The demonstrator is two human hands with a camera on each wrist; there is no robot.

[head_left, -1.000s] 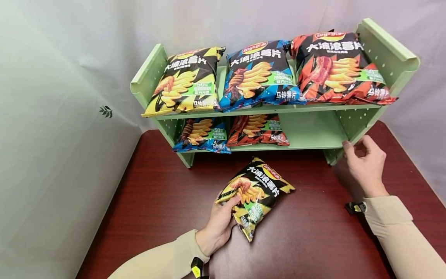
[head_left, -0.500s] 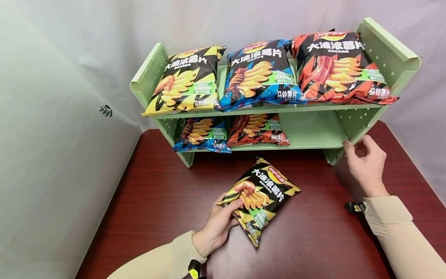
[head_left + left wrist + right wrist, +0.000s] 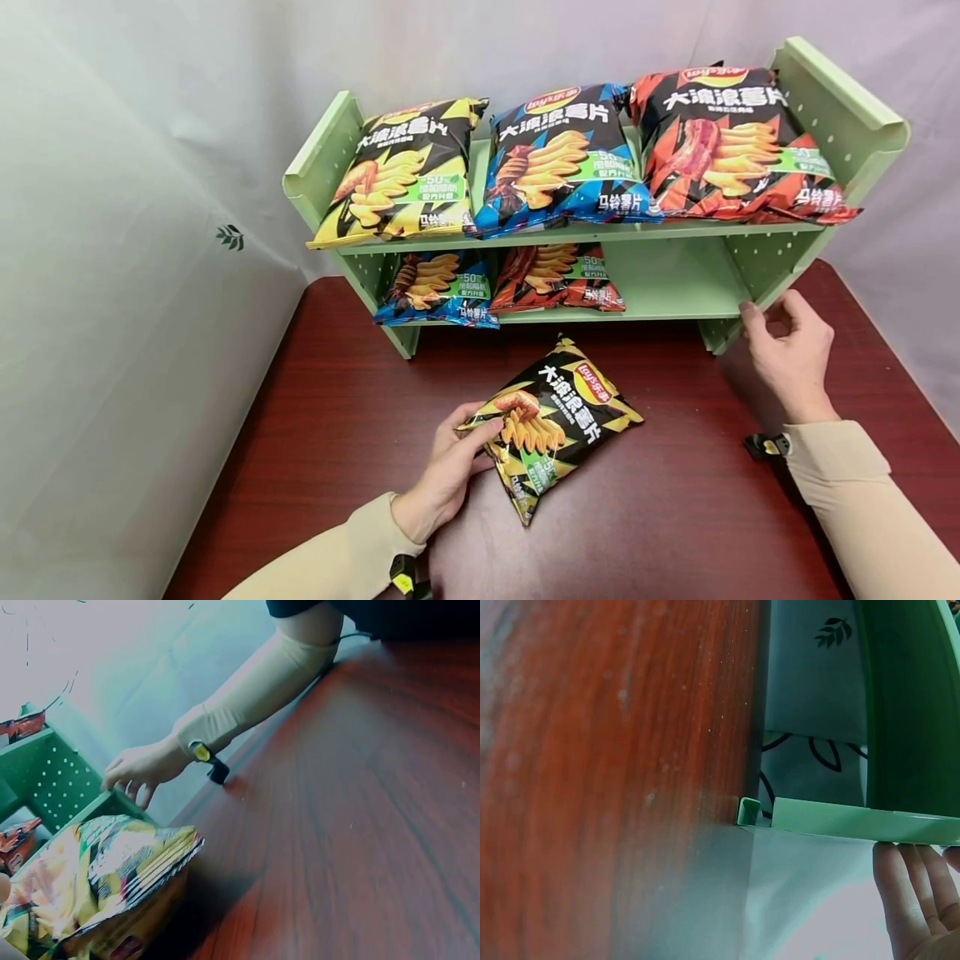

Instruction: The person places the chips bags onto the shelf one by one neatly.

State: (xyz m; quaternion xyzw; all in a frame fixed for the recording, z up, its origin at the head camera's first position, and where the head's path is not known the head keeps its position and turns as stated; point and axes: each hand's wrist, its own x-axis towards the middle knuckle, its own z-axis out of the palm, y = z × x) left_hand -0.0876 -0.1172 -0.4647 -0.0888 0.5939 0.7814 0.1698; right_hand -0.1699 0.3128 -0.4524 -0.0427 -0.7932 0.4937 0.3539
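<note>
My left hand (image 3: pixel 442 475) holds a black and yellow bag of potato chips (image 3: pixel 551 421) at its left edge, thumb on the front, other fingers mostly hidden behind. The bag is tilted in front of the green shelf rack (image 3: pixel 675 287). In the left wrist view, the crimped end of the chip bag (image 3: pixel 124 874) shows close up. My right hand (image 3: pixel 791 354) touches the rack's right side panel; in the right wrist view its fingertips (image 3: pixel 889 862) rest against the panel's outer face.
On the upper shelf lie yellow (image 3: pixel 401 171), blue (image 3: pixel 558 162) and red (image 3: pixel 731 150) chip bags. Blue (image 3: pixel 435 287) and red (image 3: pixel 555 279) bags occupy the lower shelf's left and middle. The rack stands on a dark red wooden table (image 3: pixel 322 467), with pale curtains (image 3: pixel 135 250) around it.
The held chip bag first shifted slightly right, then back left, turning a little. My left hand has moved left and slightly up. The right hand stays at the rack's side panel.
</note>
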